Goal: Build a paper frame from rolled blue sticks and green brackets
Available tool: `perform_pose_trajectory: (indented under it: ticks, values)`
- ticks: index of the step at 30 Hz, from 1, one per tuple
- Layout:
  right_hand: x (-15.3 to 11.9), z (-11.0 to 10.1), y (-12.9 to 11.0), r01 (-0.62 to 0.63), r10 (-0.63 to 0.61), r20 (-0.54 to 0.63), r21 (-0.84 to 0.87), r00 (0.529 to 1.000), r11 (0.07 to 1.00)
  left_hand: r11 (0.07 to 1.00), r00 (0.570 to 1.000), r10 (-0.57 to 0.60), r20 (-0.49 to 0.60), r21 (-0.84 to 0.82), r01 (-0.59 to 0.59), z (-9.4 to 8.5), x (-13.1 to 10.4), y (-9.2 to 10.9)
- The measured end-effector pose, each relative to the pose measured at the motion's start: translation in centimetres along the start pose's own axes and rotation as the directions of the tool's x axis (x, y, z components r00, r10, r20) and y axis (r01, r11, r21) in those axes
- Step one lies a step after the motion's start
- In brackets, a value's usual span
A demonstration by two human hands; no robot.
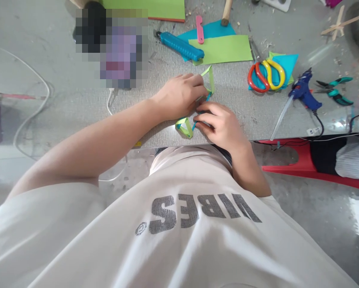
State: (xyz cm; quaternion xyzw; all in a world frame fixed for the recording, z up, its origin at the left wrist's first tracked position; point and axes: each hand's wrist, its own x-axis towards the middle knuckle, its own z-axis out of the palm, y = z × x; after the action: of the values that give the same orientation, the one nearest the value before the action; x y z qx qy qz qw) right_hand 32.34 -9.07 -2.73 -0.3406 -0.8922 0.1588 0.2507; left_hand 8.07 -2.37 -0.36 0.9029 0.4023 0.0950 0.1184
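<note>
- Fingers of the right hand (220, 122) are bunching together and look to be pinching the blue part of the folded paper strip (188, 127).
- Left hand (179, 96) is curling right beside them; its fingertips are mostly hiding, so can't tell if they're gripping.
- Paper's showing both sides of the fingers: one green fold (212, 82) is poking out just beyond, one loop is sitting just nearer the body.
- IMO one hand should be steadying the strip while the other's creasing, pressing lightly so those loops aren't crumpling.
- Blue cutter (181, 46) is lying beyond the left fingers, scissors (266, 76) well right of the right ones.
</note>
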Motion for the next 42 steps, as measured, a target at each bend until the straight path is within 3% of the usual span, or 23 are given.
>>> perform_pose_trajectory:
  ticks: [5, 11, 20, 29, 38, 42]
  values:
    - [-0.3, 0.0, -0.3, -0.045, 0.045, 0.008, 0.008, 0.999, 0.999, 0.984, 0.998, 0.046, -0.040, -0.171, -0.052, 0.4, -0.1, -0.6]
    - [-0.5, 0.0, -0.3, -0.051, 0.051, 0.001, 0.003, 0.999, 0.999, 0.975, 1.000, 0.024, -0.017, -0.220, -0.027, 0.5, -0.1, -0.9]
    - [-0.7, 0.1, 0.2, -0.069, 0.069, -0.013, -0.015, 0.998, 0.997, 0.977, 0.998, 0.058, -0.034, -0.201, -0.063, 1.0, -0.1, -1.5]
    - [-0.7, 0.1, 0.1, -0.131, 0.131, -0.022, -0.015, 0.991, 0.991, 0.976, 1.000, -0.009, -0.002, -0.218, 0.008, 0.0, -0.2, -0.8]
    - [-0.7, 0.2, -0.3, -0.098, 0.096, -0.023, -0.058, 0.995, 0.994, 0.985, 0.998, 0.056, -0.014, -0.165, -0.058, 0.7, -0.2, -1.7]
    - [-1.1, 0.3, -0.2, -0.118, 0.116, -0.026, -0.070, 0.993, 0.991, 0.967, 0.984, 0.047, -0.172, -0.237, -0.088, -0.1, -0.8, -2.2]
